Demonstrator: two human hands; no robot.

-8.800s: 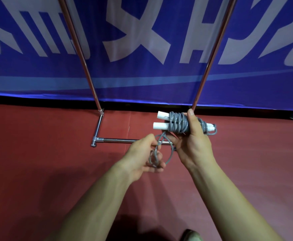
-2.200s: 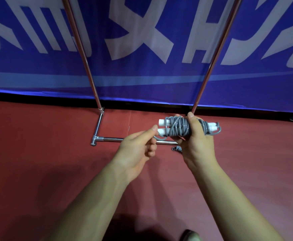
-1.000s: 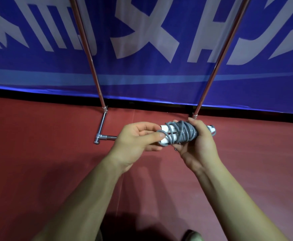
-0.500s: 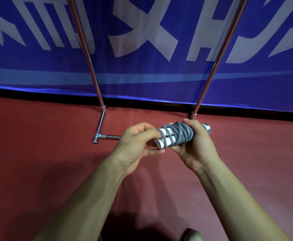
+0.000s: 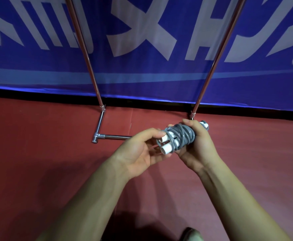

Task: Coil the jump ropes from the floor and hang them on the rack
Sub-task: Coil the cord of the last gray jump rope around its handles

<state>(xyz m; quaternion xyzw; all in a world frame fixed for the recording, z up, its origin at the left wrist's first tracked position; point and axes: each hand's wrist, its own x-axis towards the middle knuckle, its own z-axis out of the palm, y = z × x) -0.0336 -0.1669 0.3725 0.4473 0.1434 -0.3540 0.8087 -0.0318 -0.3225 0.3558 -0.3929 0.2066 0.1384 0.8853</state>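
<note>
Two hands meet at centre frame. The right hand (image 5: 200,150) is clamped round a jump rope (image 5: 181,136), its grey cord wound over two white handles. The left hand (image 5: 138,152) curls its fingers against the bundle's nine o'clock end, seemingly pinching a loop. Beyond, from eleven to one o'clock, the rack (image 5: 91,70) rises on metal poles from the red floor (image 5: 38,153), before a blue banner (image 5: 142,70) with white lettering.

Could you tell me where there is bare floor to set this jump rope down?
Bare floor lies left of the rack's base bar, and right of the right hand, below the banner. Crowded where the left hand meets the jump rope, by a rack post's foot.
</note>
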